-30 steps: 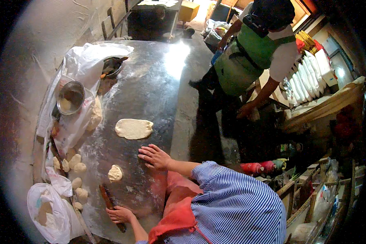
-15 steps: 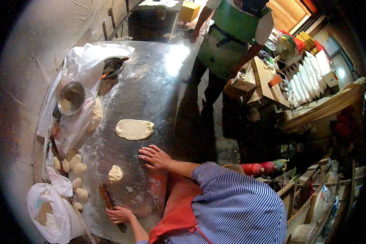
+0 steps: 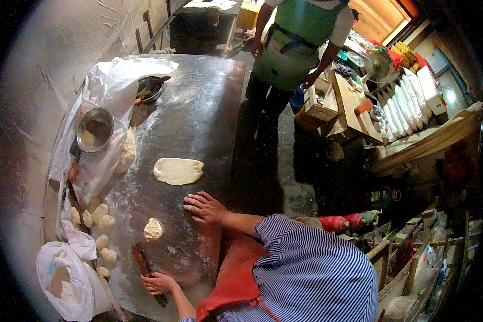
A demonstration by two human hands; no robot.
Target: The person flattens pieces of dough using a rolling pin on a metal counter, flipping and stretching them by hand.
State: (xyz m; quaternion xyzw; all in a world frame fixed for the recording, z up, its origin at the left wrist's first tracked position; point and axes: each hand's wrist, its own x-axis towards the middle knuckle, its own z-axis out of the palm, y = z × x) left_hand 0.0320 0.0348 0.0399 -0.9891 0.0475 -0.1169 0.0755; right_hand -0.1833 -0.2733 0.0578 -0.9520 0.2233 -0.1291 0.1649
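Note:
My right hand (image 3: 205,208) rests palm down on the dark metal worktop (image 3: 190,107), fingers stretched and slightly spread, holding nothing. Just beyond it lies a flattened oval of dough (image 3: 178,171). My left hand (image 3: 160,283) is at the near end of the worktop, its fingers curled over a dark wooden rolling pin (image 3: 140,258). A small lump of dough (image 3: 153,229) sits between the rolling pin and the flat oval. Farther left, several dough pieces (image 3: 107,222) are grouped beside a thin stick.
A metal bowl (image 3: 95,130), white plastic sheeting (image 3: 115,75) and a dark pot (image 3: 151,88) line the worktop's left side. An open white bag (image 3: 64,282) sits at the near left. Another person in a green apron (image 3: 298,43) stands past the right edge, near a crate (image 3: 322,99).
The person in the apron has shifted slightly left and farther off. The bright glare at the worktop's far end has faded. My hands and the dough have barely moved.

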